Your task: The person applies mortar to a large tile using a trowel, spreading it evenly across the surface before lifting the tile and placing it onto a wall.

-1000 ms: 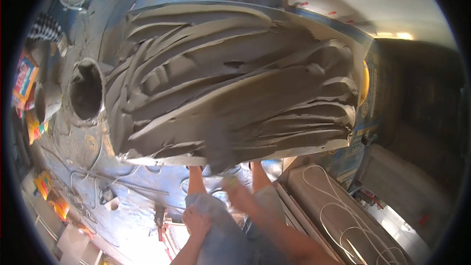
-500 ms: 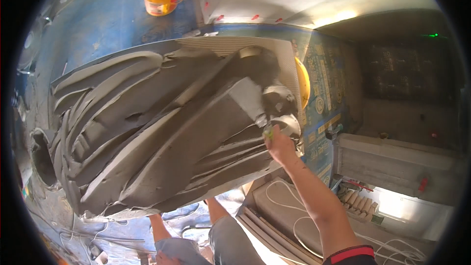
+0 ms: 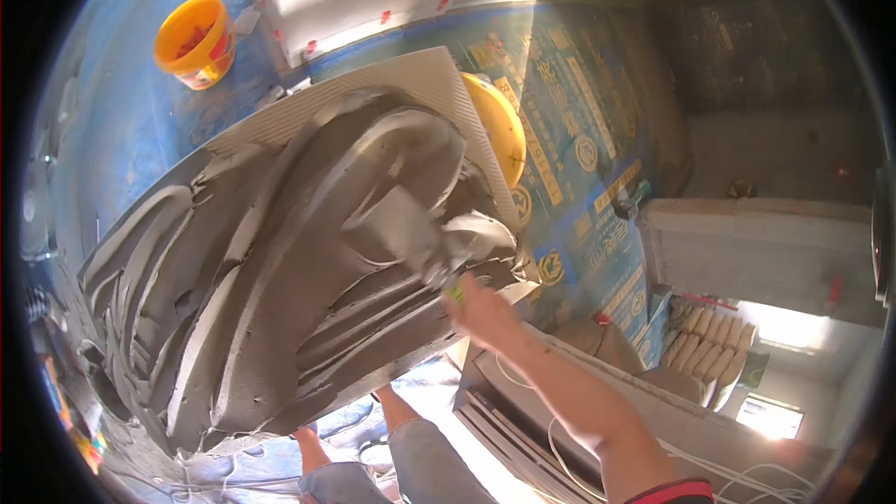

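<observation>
My right hand [image 3: 483, 315] is closed round the handle of a putty knife [image 3: 401, 224], a bit of yellow-green showing at the grip. Its broad metal blade lies flat in thick grey mortar [image 3: 271, 289], slightly blurred by motion. The mortar covers most of a large tile [image 3: 425, 70] in curved ridges and troughs. Along the far edge the tile's pale ribbed back shows bare. Near the blade, a mound of mortar [image 3: 481, 233] rises by the tile's right end. My left hand is out of sight.
An orange bucket [image 3: 193, 45] with red pieces inside stands at the far left on blue floor sheeting [image 3: 112, 112]. Part of a yellow round container [image 3: 499, 126] shows beyond the tile. Stacked boards [image 3: 523, 420], a white cable [image 3: 560, 439] and piled bags [image 3: 709, 345] lie to the right.
My right hand and the putty knife have moved left and slightly down in the picture, leaving a new curved sweep in the mortar. The whole view has turned and shifted.
</observation>
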`<action>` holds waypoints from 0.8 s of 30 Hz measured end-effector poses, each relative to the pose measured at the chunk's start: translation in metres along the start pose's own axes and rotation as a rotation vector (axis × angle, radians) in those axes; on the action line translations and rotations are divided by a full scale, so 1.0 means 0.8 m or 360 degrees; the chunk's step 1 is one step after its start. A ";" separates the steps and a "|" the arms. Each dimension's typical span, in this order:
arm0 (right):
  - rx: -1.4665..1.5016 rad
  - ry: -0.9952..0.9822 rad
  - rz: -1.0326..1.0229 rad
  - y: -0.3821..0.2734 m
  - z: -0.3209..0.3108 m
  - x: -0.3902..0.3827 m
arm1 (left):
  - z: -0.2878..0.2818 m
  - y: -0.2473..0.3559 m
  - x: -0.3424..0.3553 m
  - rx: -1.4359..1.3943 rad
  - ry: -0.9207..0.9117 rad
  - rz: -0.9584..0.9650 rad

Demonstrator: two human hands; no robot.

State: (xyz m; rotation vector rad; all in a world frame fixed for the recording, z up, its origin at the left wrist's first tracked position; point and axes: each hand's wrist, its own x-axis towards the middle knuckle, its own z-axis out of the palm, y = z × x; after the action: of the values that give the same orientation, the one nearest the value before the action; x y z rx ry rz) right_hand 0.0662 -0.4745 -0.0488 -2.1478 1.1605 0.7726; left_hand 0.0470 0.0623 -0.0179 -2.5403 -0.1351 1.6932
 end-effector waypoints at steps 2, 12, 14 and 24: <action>0.0140 0.0192 0.0208 0.030 -0.025 0.012 | 0.018 -0.035 0.022 0.0037 0.0175 0.0280; 0.1754 0.0177 0.0808 0.112 0.076 -0.115 | 0.006 0.065 0.010 0.0032 0.0250 0.0685; 0.2397 0.0322 0.1120 0.071 0.047 -0.131 | 0.004 0.082 0.009 0.0064 0.0164 0.0663; 0.3838 0.0623 0.0704 -0.181 -0.019 0.119 | -0.004 0.078 0.030 0.0102 0.0022 0.0660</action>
State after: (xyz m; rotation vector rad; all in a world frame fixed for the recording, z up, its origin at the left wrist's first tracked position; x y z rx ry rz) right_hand 0.2381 -0.4698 -0.0762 0.0741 1.2928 -0.8345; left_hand 0.0609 0.0032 -0.0464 -2.6656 0.4718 1.7662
